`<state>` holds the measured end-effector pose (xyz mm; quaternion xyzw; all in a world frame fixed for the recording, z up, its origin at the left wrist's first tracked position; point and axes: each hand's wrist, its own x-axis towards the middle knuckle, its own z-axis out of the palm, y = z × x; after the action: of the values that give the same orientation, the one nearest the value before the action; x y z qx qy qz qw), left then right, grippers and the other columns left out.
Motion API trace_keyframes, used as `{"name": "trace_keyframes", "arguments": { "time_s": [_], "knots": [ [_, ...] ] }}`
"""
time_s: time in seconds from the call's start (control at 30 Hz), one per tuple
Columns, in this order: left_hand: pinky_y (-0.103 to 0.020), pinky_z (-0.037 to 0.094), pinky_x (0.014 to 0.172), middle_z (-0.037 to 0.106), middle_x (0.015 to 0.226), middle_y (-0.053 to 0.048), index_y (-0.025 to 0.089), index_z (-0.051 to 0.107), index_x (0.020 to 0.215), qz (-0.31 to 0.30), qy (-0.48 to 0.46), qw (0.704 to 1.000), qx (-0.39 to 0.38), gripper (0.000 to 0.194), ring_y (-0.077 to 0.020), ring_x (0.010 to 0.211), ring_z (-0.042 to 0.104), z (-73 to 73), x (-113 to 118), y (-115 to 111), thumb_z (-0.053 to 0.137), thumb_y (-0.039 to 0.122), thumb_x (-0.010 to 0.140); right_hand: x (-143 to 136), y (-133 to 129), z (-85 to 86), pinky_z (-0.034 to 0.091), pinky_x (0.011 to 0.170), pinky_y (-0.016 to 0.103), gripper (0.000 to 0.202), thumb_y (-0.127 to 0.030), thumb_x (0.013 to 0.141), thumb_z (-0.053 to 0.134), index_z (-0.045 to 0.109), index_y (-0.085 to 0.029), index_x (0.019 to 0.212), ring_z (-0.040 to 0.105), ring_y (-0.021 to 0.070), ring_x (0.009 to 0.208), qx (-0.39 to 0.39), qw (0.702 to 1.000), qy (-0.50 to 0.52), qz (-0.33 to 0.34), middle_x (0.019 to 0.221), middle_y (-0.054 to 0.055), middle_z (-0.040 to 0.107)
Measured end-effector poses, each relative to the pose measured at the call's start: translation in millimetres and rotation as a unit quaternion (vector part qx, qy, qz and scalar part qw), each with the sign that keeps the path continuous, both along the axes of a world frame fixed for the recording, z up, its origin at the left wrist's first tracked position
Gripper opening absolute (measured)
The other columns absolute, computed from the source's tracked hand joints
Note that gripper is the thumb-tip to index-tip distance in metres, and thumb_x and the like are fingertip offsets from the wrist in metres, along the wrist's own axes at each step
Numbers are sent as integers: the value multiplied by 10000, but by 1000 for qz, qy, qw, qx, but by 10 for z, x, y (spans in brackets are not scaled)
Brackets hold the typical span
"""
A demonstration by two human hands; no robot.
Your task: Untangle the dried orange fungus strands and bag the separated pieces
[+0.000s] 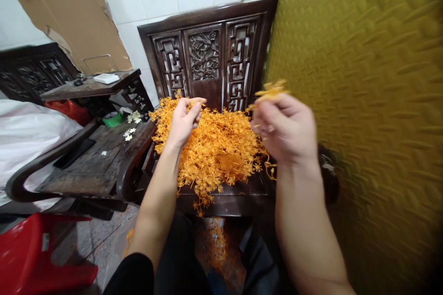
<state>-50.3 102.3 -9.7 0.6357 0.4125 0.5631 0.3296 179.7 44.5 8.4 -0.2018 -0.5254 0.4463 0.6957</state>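
A big heap of orange flower-like plastic pieces (221, 147) lies on the seat of a dark carved wooden chair (207, 87). Over the heap's upper left, my left hand (186, 120) is closed, thumb and fingers pinching a small orange piece (198, 101). To the right of the heap, my right hand (284, 124) is raised and closed around some orange pieces (273, 89), which stick out above the fingers. Motion blurs this hand. An orange strand (270, 168) hangs below it near the chair's right side.
A textured yellow-green mat (367, 101) stands close on the right. At the left are a wooden bench (83, 166) with green tape (113, 120) and pale pieces (129, 134), a side table (90, 85), a white cloth (31, 138) and a red stool (38, 258). Cardboard (69, 14) leans behind.
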Motion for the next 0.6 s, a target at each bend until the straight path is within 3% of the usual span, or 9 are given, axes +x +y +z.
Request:
{"name": "trace_keyframes", "arguments": {
  "time_s": [0.13,0.27,0.37,0.43,0.53,0.6],
  "knots": [
    [-259,224,452,671,974,-42,260,436,991,-52,-45,998,-9,187,-91,559,379,101,327,-238,546,407,954,-230,90,-124,226,428,228,284,-433,767,893,742,-196,802,354,51,477,-59,995,-43,74,577,-46,507],
    [-249,206,431,593,803,19,249,574,1209,-87,-61,994,-33,274,-70,483,330,192,388,-379,522,277,942,-264,84,-146,199,433,228,307,-438,772,879,713,-182,795,336,42,476,-93,991,-58,81,595,-53,509],
    [-232,191,432,514,686,43,213,696,1116,-104,-77,991,-46,226,-54,466,305,194,385,-423,603,284,923,-247,67,-142,217,453,238,277,-425,810,842,722,-176,831,329,52,495,-93,988,-98,68,595,-56,496],
    [-225,200,434,476,637,48,189,734,1006,-98,-70,991,-52,215,-51,465,308,189,394,-444,652,375,937,-262,64,-144,247,478,248,272,-429,832,817,731,-171,837,357,68,529,-72,987,-141,38,600,-47,502],
    [-224,332,483,558,661,23,177,758,942,-67,-29,997,-8,360,-68,517,425,191,427,-476,661,523,957,-305,71,-149,291,521,261,316,-469,847,795,708,-168,810,407,90,586,-54,982,-181,-13,636,-27,535],
    [-240,474,624,676,761,-9,177,764,917,-25,13,998,56,357,-98,657,577,187,465,-494,721,531,925,-327,78,-150,307,540,267,356,-500,851,789,683,-165,792,410,91,595,-52,981,-187,-25,650,-26,536]
  ]
}}
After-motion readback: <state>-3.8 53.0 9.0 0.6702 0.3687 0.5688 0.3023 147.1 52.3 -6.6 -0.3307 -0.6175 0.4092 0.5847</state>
